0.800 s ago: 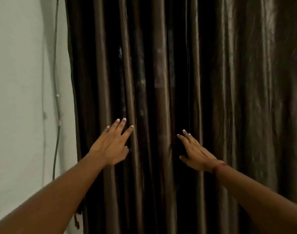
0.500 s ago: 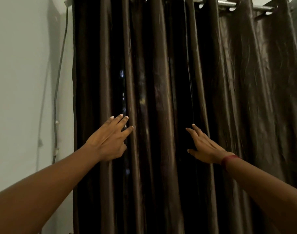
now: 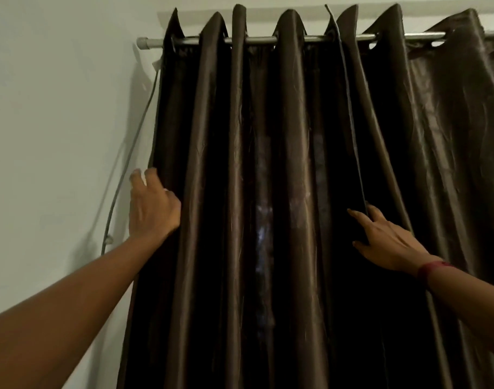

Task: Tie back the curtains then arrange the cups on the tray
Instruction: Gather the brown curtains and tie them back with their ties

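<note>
Left hand (image 3: pixel 153 207): shifted since the earlier frames from the front folds out to the left outer edge of the curtain (image 3: pixel 268 192), left of frame centre; fingers curled round that edge, closed on the fabric, palm against the first fold.
Right hand (image 3: pixel 386 240): moved up and right, now at the inner hem (image 3: pixel 352 122) of the same panel, right of centre; index finger and thumb on either side of the hem, apparently pinching it; grip partly hidden by the cloth, other fingers spread.
Curtain: dark brown, glossy, hanging in deep vertical folds from the rod (image 3: pixel 262 39) across the top of the frame; fully drawn, not yet gathered.
Second panel (image 3: pixel 459 136): at right of frame, flatter, overlapping behind the hem.
View: tilted upward compared with the earlier frames, rod and eyelets now visible.
Cable (image 3: pixel 133 141): thin, grey, running down the wall (image 3: pixel 57 108) just beside the left edge of the curtain, close to the left hand.
Meaning for the task: both edges of one panel now bracketed, likely preparation for bunching the fabric together before tying.
Progress: very early; no tie-back visible; cups and tray out of view.
Risk: cable possibly caught with the fabric during gathering.
</note>
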